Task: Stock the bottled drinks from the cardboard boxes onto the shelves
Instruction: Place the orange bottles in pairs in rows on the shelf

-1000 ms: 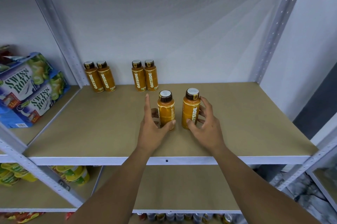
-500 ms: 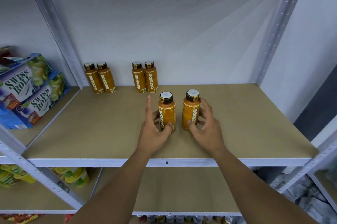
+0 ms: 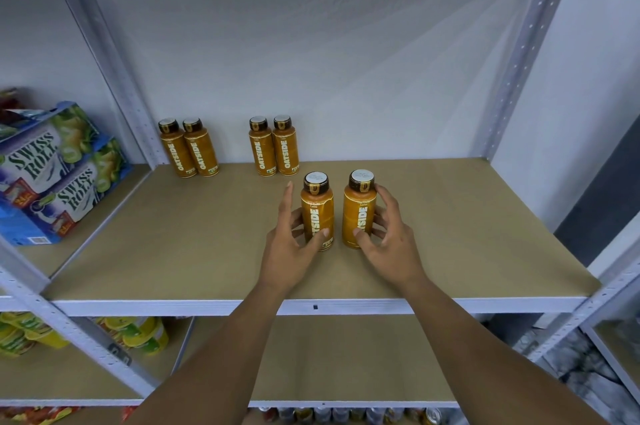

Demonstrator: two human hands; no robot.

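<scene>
You are facing a grey metal rack [image 3: 526, 43] set against a white wall, and its tan shelf board [image 3: 467, 234] fills most of your view at about chest height. In the next bay to your left, two blue Swiss Roll boxes [image 3: 59, 171] lie stacked one on the other. On the shelf below them sits a cluster of yellow cups [image 3: 138, 336], and at the very bottom edge of the view you can just make out a row of cans [image 3: 346, 414] (too small to read).

Both your bare forearms reach in over the front lip of the board. Your left hand [image 3: 287, 251] holds the left bottle [image 3: 317, 213]: the thumb presses the lower front of the label, the index finger points straight up beside the bottle without wrapping it, and the other fingers curl round its far side. Your right hand [image 3: 391, 248] grips the right bottle [image 3: 358, 210], thumb low on the front and fingers curled round the right side up to the shoulder.

The two orange Oatside bottles stand upright on the middle of the board, near each other but apart. Behind them, against the wall, a back centre pair [image 3: 273, 149] stands touching side by side, and a back left pair [image 3: 188, 151] stands just beside the rear left upright.
</scene>
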